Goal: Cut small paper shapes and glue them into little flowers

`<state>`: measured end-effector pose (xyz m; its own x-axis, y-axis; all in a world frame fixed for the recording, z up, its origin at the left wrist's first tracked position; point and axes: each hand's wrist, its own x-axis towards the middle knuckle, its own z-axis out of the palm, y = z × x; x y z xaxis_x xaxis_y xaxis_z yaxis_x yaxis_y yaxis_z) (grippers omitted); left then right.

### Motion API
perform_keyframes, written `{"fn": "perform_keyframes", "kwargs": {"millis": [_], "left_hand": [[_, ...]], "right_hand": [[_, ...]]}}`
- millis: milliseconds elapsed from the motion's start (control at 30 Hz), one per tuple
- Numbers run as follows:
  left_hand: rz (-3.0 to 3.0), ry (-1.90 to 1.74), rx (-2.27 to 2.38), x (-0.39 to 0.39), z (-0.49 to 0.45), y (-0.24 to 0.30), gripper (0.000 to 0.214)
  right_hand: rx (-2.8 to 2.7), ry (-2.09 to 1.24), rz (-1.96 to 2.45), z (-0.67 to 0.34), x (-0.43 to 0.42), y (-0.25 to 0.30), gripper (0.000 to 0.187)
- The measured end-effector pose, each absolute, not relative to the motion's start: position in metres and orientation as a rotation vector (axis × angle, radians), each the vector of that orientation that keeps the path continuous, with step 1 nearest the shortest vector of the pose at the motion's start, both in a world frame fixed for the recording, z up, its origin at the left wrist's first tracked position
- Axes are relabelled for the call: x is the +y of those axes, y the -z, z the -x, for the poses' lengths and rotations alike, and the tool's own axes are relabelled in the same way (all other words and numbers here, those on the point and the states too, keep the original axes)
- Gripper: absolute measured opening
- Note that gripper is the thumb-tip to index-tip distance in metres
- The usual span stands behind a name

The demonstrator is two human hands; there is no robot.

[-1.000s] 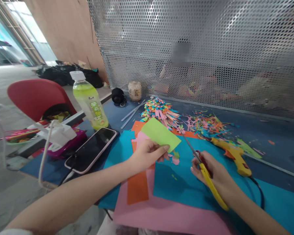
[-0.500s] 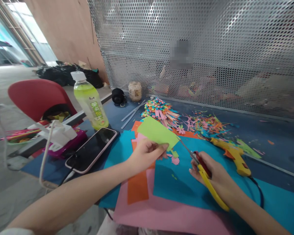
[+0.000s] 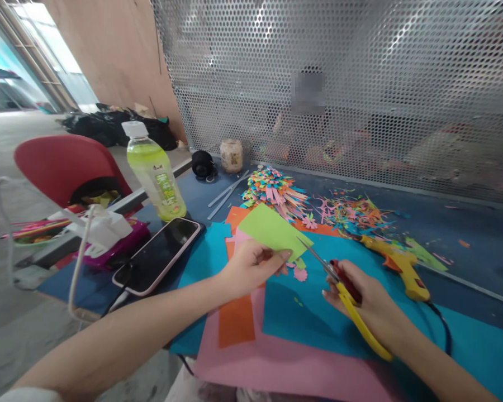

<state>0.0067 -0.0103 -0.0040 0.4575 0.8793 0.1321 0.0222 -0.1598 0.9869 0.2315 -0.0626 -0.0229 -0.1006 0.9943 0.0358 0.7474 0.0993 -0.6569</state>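
Observation:
Between thumb and fingers, my left hand point(image 3: 255, 265) pinches a piece of light green paper point(image 3: 272, 229) above the table. My right hand point(image 3: 360, 293) is closed round the handles of a pair of scissors point(image 3: 354, 315), one handle yellow and the other dark red. The scissor blades overlap the paper's right corner. Below lie a large blue sheet point(image 3: 302, 318), a pink sheet point(image 3: 285, 365) and an orange strip point(image 3: 237, 324). A small scalloped pink paper piece point(image 3: 300, 274) rests on the blue sheet, just under the green paper.
Behind the paper sit a pile of multicoloured fringed strips point(image 3: 272, 192) and a heap of scraps point(image 3: 356, 212). A yellow glue gun point(image 3: 396, 265) lies at the right. On the left are a phone point(image 3: 159, 254), a drink bottle point(image 3: 155, 173) and a purple box point(image 3: 126, 240). A perforated metal panel point(image 3: 339, 50) borders the back.
The green paper has shifted slightly right and down with my left hand. The scissor blades now reach further over the paper's right corner.

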Motion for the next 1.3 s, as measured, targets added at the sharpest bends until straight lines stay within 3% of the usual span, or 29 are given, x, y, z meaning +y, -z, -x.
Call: {"fn": "perform_keyframes", "kwargs": {"millis": [667, 1300], "left_hand": [[-1.616, -0.967, 0.821, -0.0094, -0.0035, 0.0007, 0.027], [-1.645, -0.908, 0.800, -0.0082, -0.0032, 0.0047, 0.024]], "right_hand": [[-1.974, -0.676, 1.733, -0.2315, -0.0633, 0.0220, 0.031], [-2.091, -0.597, 1.774, -0.2267, -0.0655, 0.0162, 0.024]]}}
